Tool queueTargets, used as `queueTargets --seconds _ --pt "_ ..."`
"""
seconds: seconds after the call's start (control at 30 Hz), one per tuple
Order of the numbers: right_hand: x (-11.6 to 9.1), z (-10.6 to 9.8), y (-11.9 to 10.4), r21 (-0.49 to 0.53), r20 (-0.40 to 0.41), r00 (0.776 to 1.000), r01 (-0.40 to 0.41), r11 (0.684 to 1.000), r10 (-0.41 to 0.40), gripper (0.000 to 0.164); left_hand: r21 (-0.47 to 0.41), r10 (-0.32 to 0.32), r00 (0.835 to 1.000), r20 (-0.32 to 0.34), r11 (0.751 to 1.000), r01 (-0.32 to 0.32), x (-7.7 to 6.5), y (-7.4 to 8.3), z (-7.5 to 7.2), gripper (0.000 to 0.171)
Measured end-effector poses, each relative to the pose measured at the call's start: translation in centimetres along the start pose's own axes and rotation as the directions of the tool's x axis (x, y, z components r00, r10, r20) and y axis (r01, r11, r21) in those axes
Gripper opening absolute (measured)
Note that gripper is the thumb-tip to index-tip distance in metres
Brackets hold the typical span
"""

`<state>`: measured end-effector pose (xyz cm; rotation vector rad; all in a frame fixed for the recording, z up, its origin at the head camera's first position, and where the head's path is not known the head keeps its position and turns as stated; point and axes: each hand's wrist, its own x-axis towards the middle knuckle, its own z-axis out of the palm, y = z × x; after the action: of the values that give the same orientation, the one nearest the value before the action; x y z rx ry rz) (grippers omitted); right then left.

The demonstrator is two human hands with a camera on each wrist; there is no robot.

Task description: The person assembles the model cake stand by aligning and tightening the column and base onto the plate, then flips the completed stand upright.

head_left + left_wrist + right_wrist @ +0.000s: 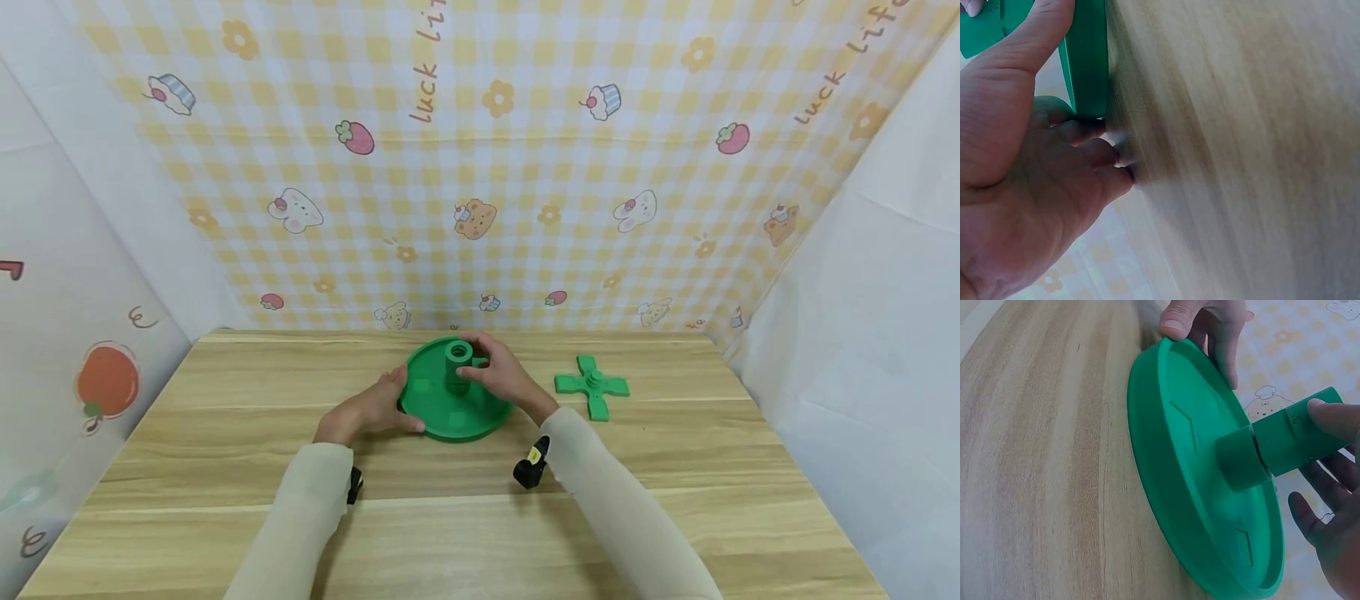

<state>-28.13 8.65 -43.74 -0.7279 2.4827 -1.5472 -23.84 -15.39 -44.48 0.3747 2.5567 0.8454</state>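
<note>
A round green base (431,410) with a raised rim lies on the table, a short socket standing at its middle. On that socket is an upright green tube (1291,434) marked with a number; a thin gap shows between the two. My right hand (501,371) grips the tube near its top, thumb on the near side and fingers behind it. My left hand (377,406) holds the left edge of the base, the thumb at the front of the rim. In the left wrist view the left fingers curl at the rim (1088,69).
To the right of the base lies a green cross-shaped piece (594,383) with a round stub at its centre. The wooden table (480,542) meets a checked cloth backdrop (525,167) behind, and pale cloth hangs at both sides.
</note>
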Motion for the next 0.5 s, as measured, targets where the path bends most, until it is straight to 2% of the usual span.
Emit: queueTargets --seconds 0.3,0.5 --pt "0.11 0.69 0.34 -0.051 -0.116 0.993 -0.03 0.998 0.024 0.044 0.009 -0.006 1.0 0.004 1.0 0.006 0.05 0.0 0.11 0.117" --pt "0.14 0.91 0.29 -0.082 -0.126 0.991 -0.064 0.995 0.053 0.045 0.009 -0.001 1.0 -0.002 1.0 0.001 0.06 0.06 0.05 0.116"
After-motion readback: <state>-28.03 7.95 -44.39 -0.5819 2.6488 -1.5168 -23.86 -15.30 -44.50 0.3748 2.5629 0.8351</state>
